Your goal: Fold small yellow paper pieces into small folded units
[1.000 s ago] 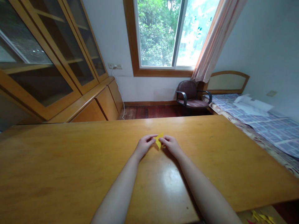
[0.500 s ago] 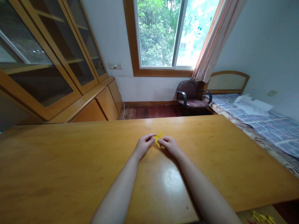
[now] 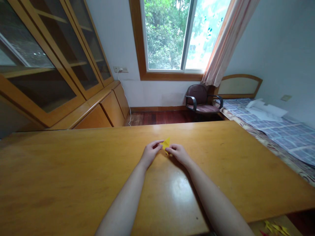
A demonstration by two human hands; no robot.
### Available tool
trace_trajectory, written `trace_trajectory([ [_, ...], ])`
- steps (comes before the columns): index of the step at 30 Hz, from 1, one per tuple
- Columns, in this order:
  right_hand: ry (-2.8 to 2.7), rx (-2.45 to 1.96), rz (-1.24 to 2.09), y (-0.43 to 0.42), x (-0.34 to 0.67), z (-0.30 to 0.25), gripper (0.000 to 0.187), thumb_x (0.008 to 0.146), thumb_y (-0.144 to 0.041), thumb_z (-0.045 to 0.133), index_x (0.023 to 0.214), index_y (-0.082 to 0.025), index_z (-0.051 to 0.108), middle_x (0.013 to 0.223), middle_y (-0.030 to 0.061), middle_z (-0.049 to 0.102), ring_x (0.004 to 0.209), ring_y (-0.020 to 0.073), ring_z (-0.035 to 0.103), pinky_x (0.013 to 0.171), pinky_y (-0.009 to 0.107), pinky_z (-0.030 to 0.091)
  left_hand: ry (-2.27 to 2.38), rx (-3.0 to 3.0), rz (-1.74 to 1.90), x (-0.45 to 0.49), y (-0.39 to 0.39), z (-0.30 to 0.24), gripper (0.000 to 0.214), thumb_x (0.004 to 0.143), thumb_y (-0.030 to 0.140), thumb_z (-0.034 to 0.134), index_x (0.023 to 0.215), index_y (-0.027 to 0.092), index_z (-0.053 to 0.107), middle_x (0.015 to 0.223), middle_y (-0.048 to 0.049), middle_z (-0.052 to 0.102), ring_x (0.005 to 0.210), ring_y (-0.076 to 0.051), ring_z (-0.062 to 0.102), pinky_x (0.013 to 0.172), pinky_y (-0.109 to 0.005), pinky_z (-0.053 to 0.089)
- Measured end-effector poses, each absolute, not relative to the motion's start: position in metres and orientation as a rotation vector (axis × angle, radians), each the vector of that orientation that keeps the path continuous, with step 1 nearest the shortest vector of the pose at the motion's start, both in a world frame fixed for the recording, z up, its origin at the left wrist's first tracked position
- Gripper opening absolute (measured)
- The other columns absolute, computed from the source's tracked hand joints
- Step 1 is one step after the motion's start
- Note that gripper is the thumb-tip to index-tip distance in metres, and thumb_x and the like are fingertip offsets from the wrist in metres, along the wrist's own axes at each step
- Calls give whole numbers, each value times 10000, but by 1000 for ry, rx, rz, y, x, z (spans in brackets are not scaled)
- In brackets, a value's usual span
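Observation:
A small folded piece of yellow paper (image 3: 166, 143) is pinched between my two hands just above the wooden table (image 3: 73, 170), near its middle. My left hand (image 3: 150, 153) grips the paper's left side with thumb and fingers closed. On the paper's right side, my right hand (image 3: 179, 153) is closed in a pinch. Both forearms reach in from the bottom edge of the view. Part of the paper is hidden behind my fingertips.
A glass-fronted wooden cabinet (image 3: 56, 75) stands along the left wall. Beyond the table are a dark office chair (image 3: 200, 101), a window and a curtain. A bed (image 3: 278, 131) lies at the right. Several yellow paper scraps (image 3: 275, 227) lie below the table's right corner.
Both hands have shifted very slightly left and farther away with the yellow paper, and the paper's tip points a little more upright.

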State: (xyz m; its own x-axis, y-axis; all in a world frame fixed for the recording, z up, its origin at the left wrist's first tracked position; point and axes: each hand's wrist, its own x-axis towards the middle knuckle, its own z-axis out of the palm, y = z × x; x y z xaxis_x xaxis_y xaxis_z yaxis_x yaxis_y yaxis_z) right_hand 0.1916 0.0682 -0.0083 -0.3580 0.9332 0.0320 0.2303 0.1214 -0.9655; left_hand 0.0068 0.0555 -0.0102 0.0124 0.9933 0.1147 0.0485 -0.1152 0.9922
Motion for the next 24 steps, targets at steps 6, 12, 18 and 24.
trace_trajectory([
  [6,-1743,-1104,1259,70,191,-10,281,828,-395,602,726,-142,669,634,-6,612,593,125,526,581,220,376,1216,1327,1296,5,56,-9,365,770,342,682,1093,175,725,937,-52,722,831,-179,639,823,-289,492],
  [12,-1751,-1105,1254,70,190,-14,267,830,-375,610,723,-139,673,687,21,670,626,139,572,611,228,408,1235,1281,1328,5,55,-8,378,773,348,683,1103,167,720,894,-47,709,828,-174,627,824,-280,486],
  [18,-1780,-1099,1213,70,189,-13,253,837,-356,598,723,-142,670,685,22,668,626,142,574,611,232,410,1231,1264,1345,4,56,-10,387,764,346,688,1106,169,720,887,-45,706,817,-174,625,805,-278,488],
  [24,-1815,-1121,1185,69,190,-12,234,836,-334,601,731,-143,688,691,25,673,638,148,583,616,233,413,1229,1237,1379,4,58,-12,384,764,338,688,1110,174,717,931,-45,705,843,-168,619,810,-271,484],
])
